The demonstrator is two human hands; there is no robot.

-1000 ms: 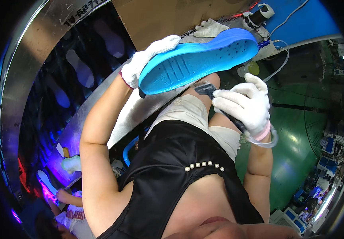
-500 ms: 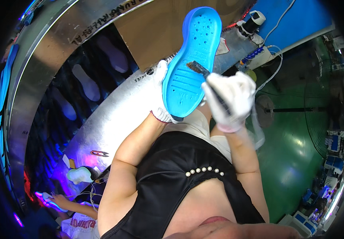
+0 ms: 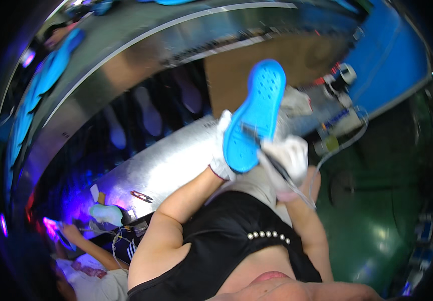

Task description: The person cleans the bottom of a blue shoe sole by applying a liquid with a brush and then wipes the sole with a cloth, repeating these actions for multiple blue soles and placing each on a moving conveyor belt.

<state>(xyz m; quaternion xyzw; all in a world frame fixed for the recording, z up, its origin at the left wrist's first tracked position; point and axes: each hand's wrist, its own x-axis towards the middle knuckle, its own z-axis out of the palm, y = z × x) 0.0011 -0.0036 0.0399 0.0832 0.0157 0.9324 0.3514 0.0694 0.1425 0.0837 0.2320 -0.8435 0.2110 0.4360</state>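
Observation:
My left hand, in a white knit glove, grips a bright blue shoe sole along its left edge near the heel. The sole is tilted up above my lap, its patterned face toward me, with small holes at the toe end. In its white glove, my right hand is closed round the dark handle of a brush. The brush's bristle end is at the middle of the sole; blur hides whether it touches. A thin pale tube or cord runs beside the right wrist.
A metal bench curves past my left side, bearing red-handled snips and a pale sole. Beyond it, soles lie in a dark channel beside cardboard. A white cloth lies right of the sole. A co-worker's arm shows lower left.
The whole view has shifted, so the bench, sole and both hands sit lower and further right in the picture. The brush has moved slightly toward the sole's left side. Both grips stay the same.

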